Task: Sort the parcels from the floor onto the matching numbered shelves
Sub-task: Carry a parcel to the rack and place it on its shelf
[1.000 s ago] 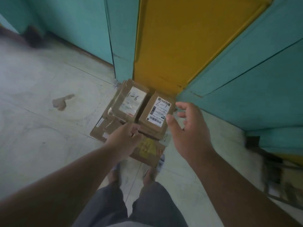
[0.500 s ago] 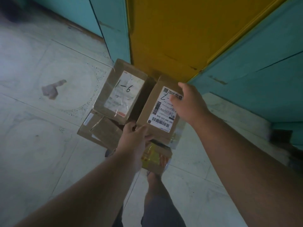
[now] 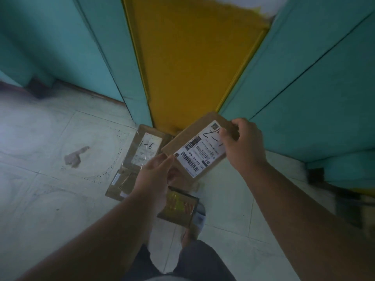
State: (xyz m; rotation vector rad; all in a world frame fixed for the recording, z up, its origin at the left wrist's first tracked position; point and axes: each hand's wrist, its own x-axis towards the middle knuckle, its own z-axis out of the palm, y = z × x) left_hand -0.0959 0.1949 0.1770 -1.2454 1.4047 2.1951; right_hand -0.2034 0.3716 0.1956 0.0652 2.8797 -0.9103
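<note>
The flat brown cardboard parcel with a white label marked 2-1 (image 3: 197, 147) hangs above the floor pile, its long axis running between my hands: right hand (image 3: 243, 145) pinches the far corner, left hand (image 3: 156, 171) grips the near one.

Matt brown cardboard parcel (image 3: 194, 147) — smooth white paper label (image 3: 200, 151).

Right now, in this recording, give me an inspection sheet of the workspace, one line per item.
Surface: pale tiled floor, one brownish stain.
Job's things: parcel marked 2-1 lifted; parcel marked 1-6 and more parcels on the floor.
Clutter: parcel with yellow print by the feet.
Hands: left hand and right hand grip the 2-1 parcel at opposite corners.
Cables: nothing seen.
Surroundings: teal panels, yellow panel.
</note>
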